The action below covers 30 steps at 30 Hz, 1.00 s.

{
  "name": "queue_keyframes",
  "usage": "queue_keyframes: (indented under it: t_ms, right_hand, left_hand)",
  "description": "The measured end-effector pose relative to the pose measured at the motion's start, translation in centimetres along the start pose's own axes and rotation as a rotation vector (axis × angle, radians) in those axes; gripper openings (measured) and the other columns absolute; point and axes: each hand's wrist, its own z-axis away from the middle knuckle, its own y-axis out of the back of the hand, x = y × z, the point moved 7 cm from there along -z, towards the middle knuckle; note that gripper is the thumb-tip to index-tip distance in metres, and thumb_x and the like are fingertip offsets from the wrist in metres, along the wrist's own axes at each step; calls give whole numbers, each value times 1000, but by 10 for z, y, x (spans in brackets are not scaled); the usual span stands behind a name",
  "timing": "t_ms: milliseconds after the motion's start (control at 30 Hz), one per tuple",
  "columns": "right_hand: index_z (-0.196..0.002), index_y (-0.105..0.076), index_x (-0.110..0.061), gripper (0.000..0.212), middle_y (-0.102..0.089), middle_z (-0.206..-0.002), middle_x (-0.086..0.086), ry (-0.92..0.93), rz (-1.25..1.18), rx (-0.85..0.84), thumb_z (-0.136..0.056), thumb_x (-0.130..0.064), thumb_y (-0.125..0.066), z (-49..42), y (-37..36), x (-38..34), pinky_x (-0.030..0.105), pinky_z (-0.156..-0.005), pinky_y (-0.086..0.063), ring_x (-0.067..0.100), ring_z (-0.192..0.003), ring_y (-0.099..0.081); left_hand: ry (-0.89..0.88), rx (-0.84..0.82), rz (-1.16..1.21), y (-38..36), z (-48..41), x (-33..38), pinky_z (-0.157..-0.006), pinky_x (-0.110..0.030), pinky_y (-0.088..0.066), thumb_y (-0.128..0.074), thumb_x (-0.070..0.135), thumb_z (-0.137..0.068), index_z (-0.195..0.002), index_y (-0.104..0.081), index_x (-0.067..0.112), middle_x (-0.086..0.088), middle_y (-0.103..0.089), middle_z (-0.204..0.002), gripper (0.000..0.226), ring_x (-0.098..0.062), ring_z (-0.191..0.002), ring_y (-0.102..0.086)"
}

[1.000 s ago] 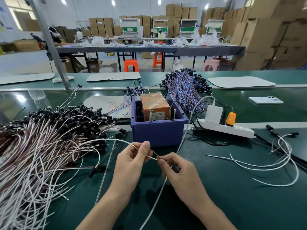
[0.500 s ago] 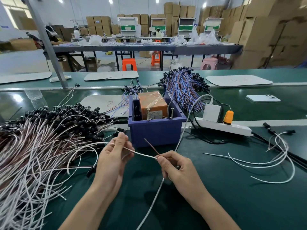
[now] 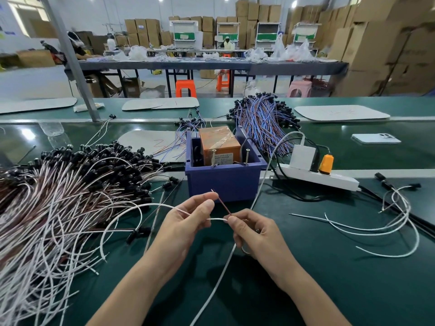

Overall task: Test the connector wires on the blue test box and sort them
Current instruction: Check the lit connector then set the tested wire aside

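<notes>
Two leads now split: brown lead (image 3: pixel 221 203) angles up toward the blue test box (image 3: pixel 226 184), white lead (image 3: pixel 217 219) runs flat between the hands. Left hand (image 3: pixel 186 222) has come back in from the left and pinches the brown lead near its tip. Right hand (image 3: pixel 255 234) pinches both at the fork. All low centre of frame, just short of the box, not touching the screws (image 3: pixel 213 158) (contacts, presumably). Means testing is next, not sorting. Untested pile (image 3: pixel 58 196) left, loose white wires (image 3: pixel 388 222) right on the surface (image 3: pixel 306 278).
</notes>
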Motion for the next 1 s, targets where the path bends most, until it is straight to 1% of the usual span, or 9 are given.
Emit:
queue_keyframes:
  t_ms: [67,133,267,467,600,700,767,900,1000]
  right_hand:
    - [-93,-75,-30,12,-58,-60,-4,-6,0,-16,-98,-35,-65,1,-1,-1,12,-48,-34,4,-48,-42]
    - [-92,-75,-30,12,-58,-59,-4,-10,1,-27,-97,-34,-65,1,-2,-2,12,-48,-34,4,-47,-42]
    - [-90,-75,-29,12,-58,-59,-3,-16,12,-39,-97,-34,-65,1,-4,-3,13,-48,-35,5,-47,-42]
    - [-89,-74,-30,14,-57,-59,-2,3,31,-56,-94,-39,-65,2,-5,-6,14,-51,-37,7,-50,-43]
    - [-89,-74,-28,14,-57,-58,-3,11,43,-56,-96,-35,-65,1,-6,-6,13,-53,-38,6,-52,-44]
    - [-89,-74,-27,14,-57,-58,-4,13,43,-61,-98,-32,-65,1,-6,-5,12,-53,-38,4,-52,-45]
    - [-89,-74,-27,14,-57,-58,-5,16,52,-64,-98,-32,-65,2,-7,-4,12,-54,-38,4,-52,-46]
    - [-89,-74,-27,14,-57,-58,-5,21,60,-58,-98,-32,-65,1,-6,-4,12,-54,-38,5,-52,-46]
    - [-88,-74,-28,15,-57,-58,-5,28,60,-52,-98,-34,-65,1,-5,-5,13,-54,-38,6,-52,-45]
  left_hand:
    - [-2,19,-23,0,0,0,-87,-31,-47,-78,42,-77,-109,-77,28,16,-68,-85,35,-5,-79,-57]
    - [-4,30,-34,0,1,0,-87,-32,-47,-76,41,-77,-108,-78,28,17,-70,-87,33,-1,-79,-60]
    - [-2,28,-18,-1,1,1,-87,-33,-46,-79,47,-73,-107,-78,27,17,-68,-83,40,-2,-76,-57]
    - [-7,44,15,-1,1,1,-88,-36,-45,-81,50,-68,-100,-78,25,13,-66,-75,40,-3,-72,-58]
    - [-17,52,28,0,2,2,-85,-34,-45,-82,51,-69,-97,-79,25,11,-64,-75,39,-4,-71,-56]
    - [-13,60,63,1,2,2,-82,-32,-46,-85,48,-70,-93,-79,25,8,-60,-73,34,-6,-70,-53]
    - [-3,54,111,-1,2,2,-77,-28,-46,-87,42,-70,-90,-79,26,8,-58,-72,27,-6,-67,-53]
    - [40,77,234,-2,1,-1,-70,-23,-50,-79,34,-70,-85,-78,23,6,-54,-64,19,-8,-60,-51]
    - [84,81,301,-5,1,-5,-72,-27,-48,-76,29,-76,-82,-75,22,5,-48,-63,9,-9,-57,-49]
